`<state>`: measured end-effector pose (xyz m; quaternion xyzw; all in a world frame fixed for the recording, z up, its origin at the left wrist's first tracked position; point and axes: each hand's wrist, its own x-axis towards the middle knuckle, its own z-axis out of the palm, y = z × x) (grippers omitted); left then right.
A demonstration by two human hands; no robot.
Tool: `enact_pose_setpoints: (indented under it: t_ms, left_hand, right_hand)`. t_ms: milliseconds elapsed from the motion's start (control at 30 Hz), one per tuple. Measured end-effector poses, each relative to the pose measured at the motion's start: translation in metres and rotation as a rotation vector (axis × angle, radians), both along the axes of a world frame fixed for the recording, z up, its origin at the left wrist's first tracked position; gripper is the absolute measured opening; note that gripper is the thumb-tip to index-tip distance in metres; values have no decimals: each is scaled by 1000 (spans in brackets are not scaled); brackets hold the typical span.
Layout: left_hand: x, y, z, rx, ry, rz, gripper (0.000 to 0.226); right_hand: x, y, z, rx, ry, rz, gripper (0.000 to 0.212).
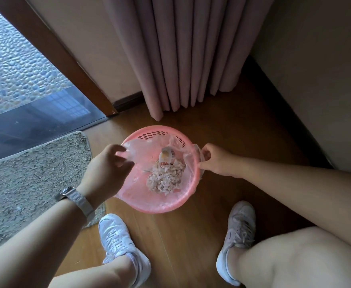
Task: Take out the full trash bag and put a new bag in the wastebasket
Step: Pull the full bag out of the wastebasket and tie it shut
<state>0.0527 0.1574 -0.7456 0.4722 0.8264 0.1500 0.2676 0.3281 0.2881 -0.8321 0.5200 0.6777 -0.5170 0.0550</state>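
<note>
Two hands are on the thin clear trash bag (141,150) lining the pink wastebasket (156,208) on the floor (191,242). Expect it to be light, limp, slippery and easily torn, so take its rim edge. Your right hand (216,161) pinches that edge; your left hand (106,169), fingers curled, grips the opposite side.
</note>
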Motion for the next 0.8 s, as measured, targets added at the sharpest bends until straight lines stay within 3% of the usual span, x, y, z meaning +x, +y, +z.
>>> enact_pose_setpoints:
  t_ms: [100,167,200,400,533,667,800]
  left_hand:
    - [1,-18,6,-166,119,-59,20]
    - [5,-23,9,-206,86,-117,12]
    - [8,-23,11,-197,48,-126,9]
    - [16,-10,24,45,-79,-75,13]
    - [19,-8,40,192,-146,35,16]
    - [26,-18,60,323,-335,222,3]
    - [30,-32,82,386,-450,244,10]
  right_hand:
    - [0,-6,-2,-33,-54,75,16]
    - [-4,-8,-1,-39,-51,88,2]
    - [-5,-9,2,-35,-62,97,7]
    - [-5,-8,29,-108,-58,114,11]
    - [-8,-5,80,-25,104,119,9]
    - [-22,-19,137,34,261,95,6]
    - [-35,-47,177,12,382,13,6]
